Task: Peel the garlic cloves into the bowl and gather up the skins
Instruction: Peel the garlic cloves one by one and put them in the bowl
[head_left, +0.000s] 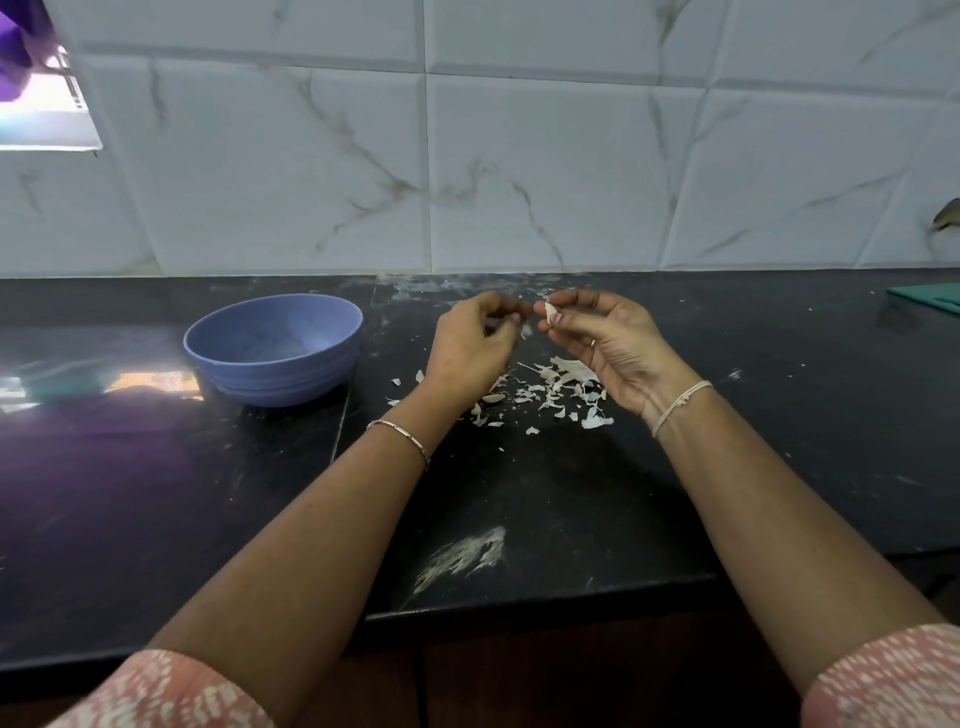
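Where the pale tiled wall (519, 156) ends, a dark, scuffed surface (519, 493) runs across the view. On it, left of the hands and apart from them, stands a blue bowl (270, 384), upright.

Both forearms reach in from the bottom edge, each with a thin band at the wrist, and the hands are raised above the surface, close together. The left hand (470, 348) has its fingers curled with the tips drawn in beside the right one's; whether its grip is clamped on anything cannot be told. The right hand (597, 338) is turned palm up, its grip clamped on a garlic clove (550, 312) between thumb and fingertips.

Under and between the hands lie scattered white skins (561, 384), loose on the surface and well clear of the bowl. Nearer the front edge is a whitish smear (462, 558).
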